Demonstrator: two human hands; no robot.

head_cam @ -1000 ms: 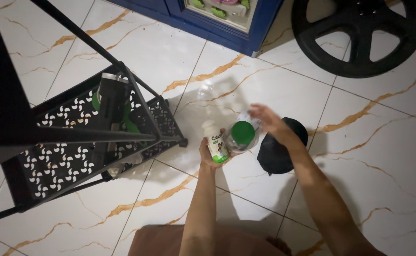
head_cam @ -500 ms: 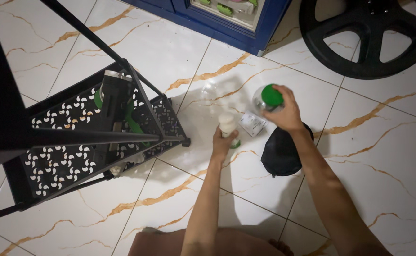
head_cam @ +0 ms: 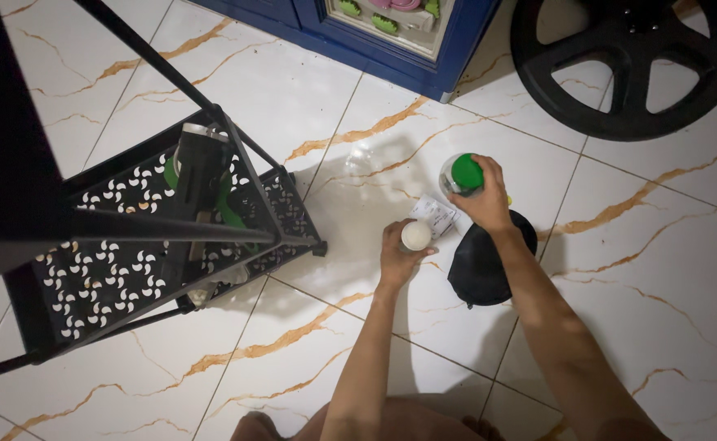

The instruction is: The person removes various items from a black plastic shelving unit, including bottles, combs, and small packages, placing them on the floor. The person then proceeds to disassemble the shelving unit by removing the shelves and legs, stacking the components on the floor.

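Clasping white bottle (head_cam: 415,236) (left hand (head_cam: 399,257)), right hand (head_cam: 482,196) gripping green-capped jar (head_cam: 461,174)

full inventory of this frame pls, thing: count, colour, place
clear jar with green lid: 1, upright on floor, under right hand
small white bottle: 1, white cap, on floor, in left hand
small packet: 1, white, between the two hands
black bag: 1, floor, below right wrist
metal rack: 1, black, perforated shelf, left
wheel rim: 1, black, top right
cabinet: 1, blue, top
left hand: grips bottle
right hand: grips jar lid
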